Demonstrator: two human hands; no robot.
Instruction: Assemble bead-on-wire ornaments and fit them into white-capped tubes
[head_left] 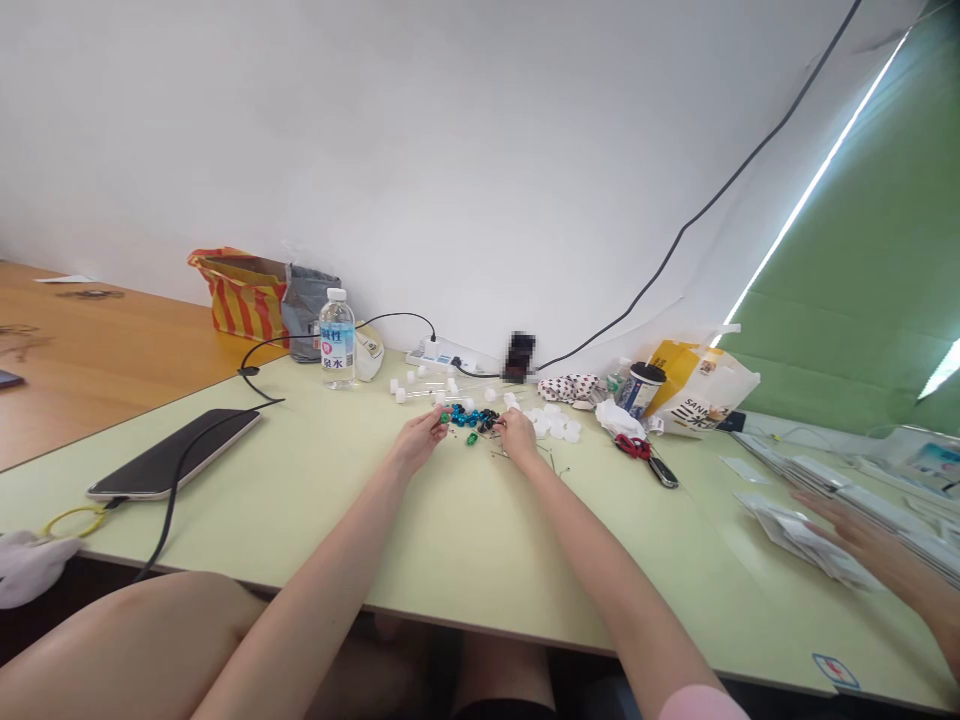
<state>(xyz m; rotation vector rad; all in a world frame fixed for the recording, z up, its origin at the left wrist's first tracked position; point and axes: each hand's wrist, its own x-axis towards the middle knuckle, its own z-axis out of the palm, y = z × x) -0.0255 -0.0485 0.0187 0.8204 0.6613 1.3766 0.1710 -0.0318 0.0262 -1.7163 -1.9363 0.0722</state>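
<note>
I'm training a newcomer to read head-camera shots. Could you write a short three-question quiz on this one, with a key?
1. What colour is the small piece at the fingertips of the left hand?
A) red
B) green
C) yellow

2. True or false: the labelled water bottle stands upright with its cap on.

3. Fill in: the heap of white pieces lies nearer the person's ____ hand.

Key:
1. B, green
2. True
3. right: the heap is just beside the right hand
</note>
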